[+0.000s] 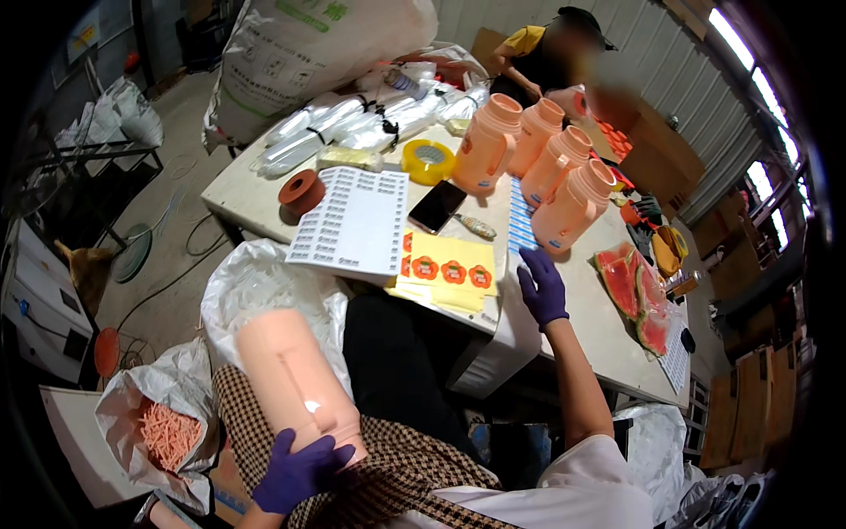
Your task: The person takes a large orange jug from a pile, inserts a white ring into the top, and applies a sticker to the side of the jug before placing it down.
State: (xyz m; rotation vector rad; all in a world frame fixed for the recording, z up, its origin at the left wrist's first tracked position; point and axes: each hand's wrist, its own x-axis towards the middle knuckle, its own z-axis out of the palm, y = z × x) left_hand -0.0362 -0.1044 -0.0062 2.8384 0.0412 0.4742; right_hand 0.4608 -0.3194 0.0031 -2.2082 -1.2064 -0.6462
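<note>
A peach-coloured plastic thermos jug body point(291, 375) lies slanted across my lap. My left hand point(300, 472), in a purple glove, is closed around its lower end. At the table's edge, my purple-gloved right hand point(544, 286) has its fingers apart, with nothing visible in them. Its fingertips are close to a blue-and-white sticker strip point(522, 220); I cannot tell whether they touch it. Just beyond, a peach thermos jug point(573, 207) with a handle stands among several alike. Yellow sheets with red flower-shaped stickers point(454, 271) lie left of this hand.
On the table point(560, 331) are a white label sheet point(352, 220), phone point(437, 207), yellow tape roll point(428, 161), brown tape roll point(301, 191), plastic-wrapped bundles and watermelon pieces point(630, 291). Sacks stand left of me, one holding peach strips point(169, 436). A person point(538, 66) is across the table.
</note>
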